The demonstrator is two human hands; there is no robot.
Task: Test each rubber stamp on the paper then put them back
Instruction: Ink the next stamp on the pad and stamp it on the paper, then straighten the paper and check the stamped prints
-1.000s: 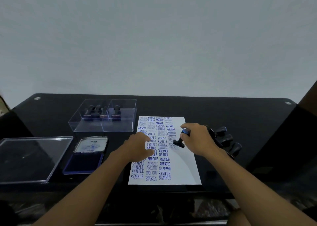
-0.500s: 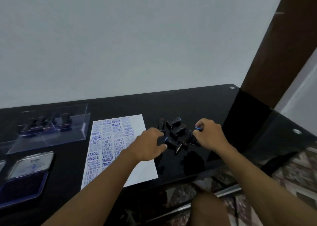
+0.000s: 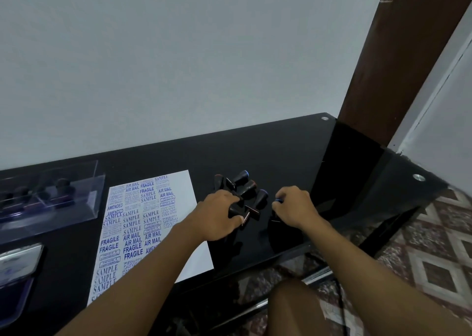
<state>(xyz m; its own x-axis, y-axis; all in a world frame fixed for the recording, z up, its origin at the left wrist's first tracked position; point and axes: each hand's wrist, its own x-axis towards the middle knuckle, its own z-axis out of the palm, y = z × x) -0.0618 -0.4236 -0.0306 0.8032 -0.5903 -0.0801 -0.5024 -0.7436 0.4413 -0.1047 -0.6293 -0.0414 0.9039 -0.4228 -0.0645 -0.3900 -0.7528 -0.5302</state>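
Note:
A white paper (image 3: 178,182) covered with blue stamp prints lies on the black glass table (image 3: 281,152). To its right sits a heap of several black rubber stamps (image 3: 249,186). My left hand (image 3: 217,213) grips one stamp at the near edge of the heap. My right hand (image 3: 293,205) holds a stamp with a blue-ringed handle (image 3: 278,200) just right of the heap. A clear plastic box (image 3: 94,198) at the far left holds a few more stamps.
A blue ink pad (image 3: 18,272) with its lid up lies at the left edge. A brown door frame (image 3: 398,55) rises past the table's right end. The table's front edge runs just below my wrists, with patterned floor tiles (image 3: 434,259) beyond.
My right hand carried its stamp off the paper to the right of the heap. My left hand left the paper and took hold of a stamp in the heap. The camera swung right.

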